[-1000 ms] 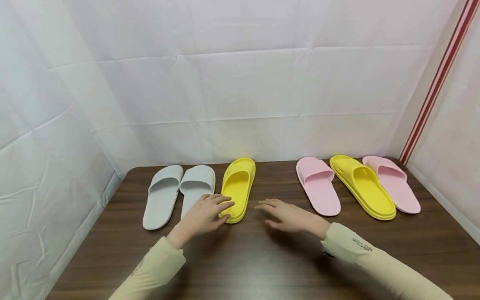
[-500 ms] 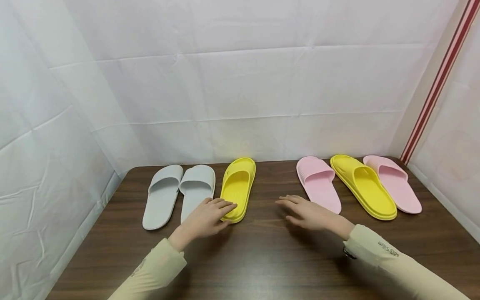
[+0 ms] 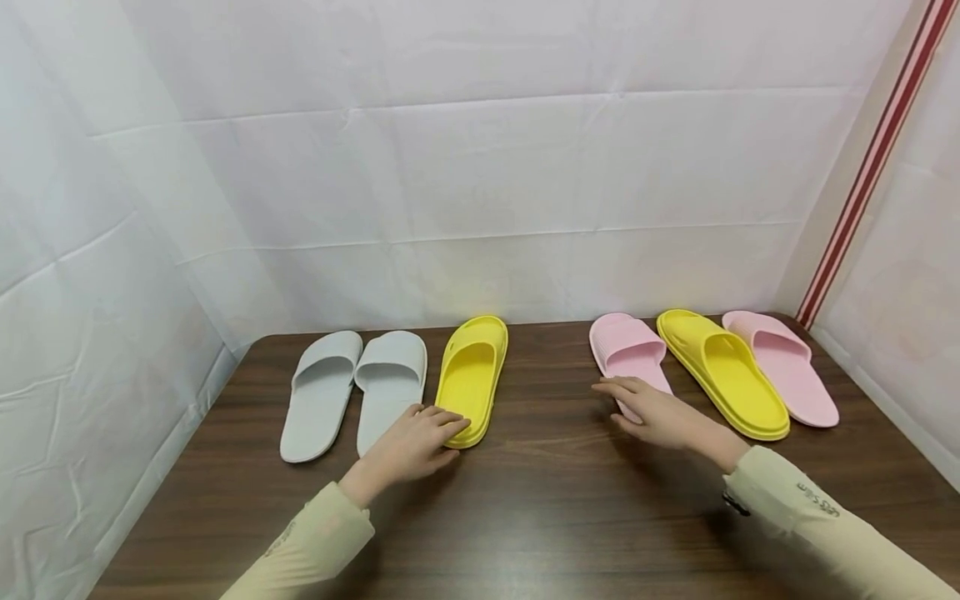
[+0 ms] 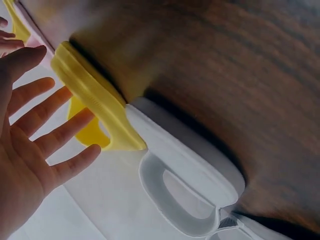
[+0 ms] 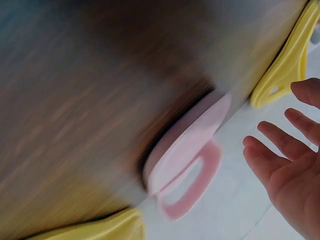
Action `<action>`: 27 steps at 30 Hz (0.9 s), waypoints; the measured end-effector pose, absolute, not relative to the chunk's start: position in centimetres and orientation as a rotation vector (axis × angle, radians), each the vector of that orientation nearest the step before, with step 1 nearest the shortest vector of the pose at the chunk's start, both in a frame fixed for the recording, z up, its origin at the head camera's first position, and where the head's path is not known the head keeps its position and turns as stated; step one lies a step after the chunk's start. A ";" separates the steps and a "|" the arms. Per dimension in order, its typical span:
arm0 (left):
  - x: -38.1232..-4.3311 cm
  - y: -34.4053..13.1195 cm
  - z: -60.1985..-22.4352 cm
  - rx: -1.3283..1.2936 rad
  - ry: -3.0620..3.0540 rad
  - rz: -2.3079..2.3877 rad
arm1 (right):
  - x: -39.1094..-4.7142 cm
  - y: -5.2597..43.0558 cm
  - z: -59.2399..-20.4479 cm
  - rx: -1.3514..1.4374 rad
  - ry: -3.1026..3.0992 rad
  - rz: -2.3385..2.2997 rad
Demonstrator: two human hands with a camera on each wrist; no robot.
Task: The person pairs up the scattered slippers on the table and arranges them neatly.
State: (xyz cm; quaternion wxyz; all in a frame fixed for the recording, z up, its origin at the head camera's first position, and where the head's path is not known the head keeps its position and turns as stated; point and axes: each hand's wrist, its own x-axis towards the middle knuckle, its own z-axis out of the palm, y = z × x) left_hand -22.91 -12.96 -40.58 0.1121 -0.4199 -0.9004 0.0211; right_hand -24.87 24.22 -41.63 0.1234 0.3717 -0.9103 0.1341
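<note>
My left hand (image 3: 411, 446) hovers at the heel end of a yellow slipper (image 3: 472, 375), its spread fingers straight in the left wrist view. Whether the fingertips touch the slipper I cannot tell. To its left lie two light grey slippers, one (image 3: 392, 379) partly behind the hand and the other (image 3: 321, 400) at the far left. My right hand (image 3: 663, 417) is over the heel of a pink slipper (image 3: 626, 342), holding nothing, with loosely extended fingers. Right of that pink slipper lies a second yellow slipper (image 3: 723, 375), then another pink slipper (image 3: 783, 367).
All slippers stand along the back of a dark brown wooden table (image 3: 540, 533), toes toward a white cloth wall (image 3: 480, 183). A red-striped band (image 3: 870, 175) runs down the right corner. Bare tabletop lies between the left yellow slipper and the nearer pink one.
My right hand has moved right, from beside the left yellow slipper to over the pink slipper's heel. My left hand has stayed nearly in place. The slippers lie as before.
</note>
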 end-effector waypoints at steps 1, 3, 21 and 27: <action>-22.9 -13.0 -40.7 -1.229 -2.647 0.067 | -25.1 24.7 -41.7 1.070 -2.648 0.381; -22.9 -13.0 -40.8 -1.224 -2.652 0.071 | -25.5 25.6 -41.7 1.046 -2.631 0.370; -23.4 -12.7 -40.8 -1.173 -2.653 0.073 | -28.5 32.0 -40.3 0.763 -2.679 0.361; -24.6 -12.1 -39.6 -1.151 -2.651 0.051 | -28.9 33.2 -39.5 0.664 -2.791 0.391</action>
